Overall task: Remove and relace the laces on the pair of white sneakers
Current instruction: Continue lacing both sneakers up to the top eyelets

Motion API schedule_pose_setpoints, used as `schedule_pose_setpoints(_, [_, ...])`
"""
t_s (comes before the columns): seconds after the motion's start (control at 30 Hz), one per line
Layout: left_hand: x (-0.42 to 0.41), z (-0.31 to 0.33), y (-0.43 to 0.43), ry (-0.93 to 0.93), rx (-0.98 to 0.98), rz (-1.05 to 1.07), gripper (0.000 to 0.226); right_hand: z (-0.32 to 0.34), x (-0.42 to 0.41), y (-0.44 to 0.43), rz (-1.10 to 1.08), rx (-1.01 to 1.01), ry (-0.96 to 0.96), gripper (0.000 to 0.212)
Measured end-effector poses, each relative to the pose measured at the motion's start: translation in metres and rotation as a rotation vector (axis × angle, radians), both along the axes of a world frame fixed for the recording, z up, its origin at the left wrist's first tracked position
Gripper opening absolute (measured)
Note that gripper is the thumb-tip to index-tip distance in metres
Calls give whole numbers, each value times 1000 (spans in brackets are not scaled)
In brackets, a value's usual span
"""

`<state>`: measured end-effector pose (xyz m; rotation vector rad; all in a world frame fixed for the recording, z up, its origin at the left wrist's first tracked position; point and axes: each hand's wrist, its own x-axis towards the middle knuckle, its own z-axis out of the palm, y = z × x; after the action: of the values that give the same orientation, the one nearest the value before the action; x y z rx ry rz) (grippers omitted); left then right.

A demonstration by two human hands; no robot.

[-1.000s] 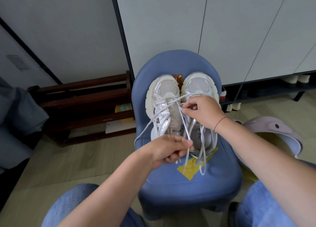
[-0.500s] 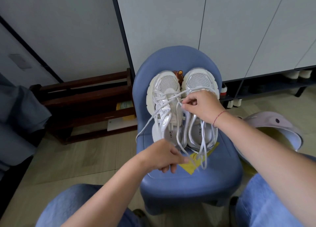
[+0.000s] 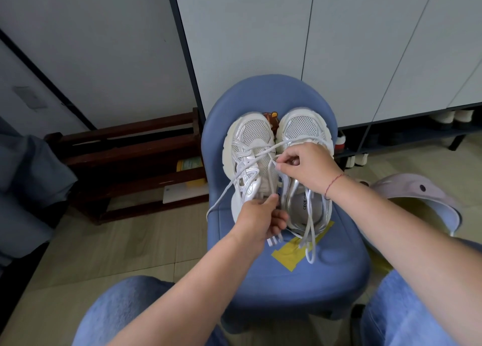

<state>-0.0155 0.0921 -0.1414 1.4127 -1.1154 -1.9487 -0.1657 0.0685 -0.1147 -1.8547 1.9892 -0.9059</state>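
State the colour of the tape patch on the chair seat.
The flat tape patch is yellow; head view.

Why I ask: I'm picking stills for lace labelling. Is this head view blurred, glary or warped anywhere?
Head view, light: soft and even, faint shadows, mild sheen on the silver insole; head view, blur: lace ends under the left hand are motion-smeared, the right hand looks sharp; head view, distortion: wide-angle lens tilts the cabinet edge.
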Motion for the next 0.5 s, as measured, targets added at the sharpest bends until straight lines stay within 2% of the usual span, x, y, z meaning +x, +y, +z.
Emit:
schedule_pose_setpoints(0.07, [-1,-1,0,45,19,33,20,0,0,0,2,-1,-6,6])
schedule_pose_setpoints(0.17, [2,0,4,-6,-50,-105,18,0,-1,0,3,-5,0,7])
schedule_pose_setpoints(0.3, [15,8,5,-126,-128,-407,20,1,-2,0,7,1,6,6])
schedule_pose_setpoints(0.5, [27,10,25,-178,-139,-1020,21,3,-1,-1,-5,-10,15,5])
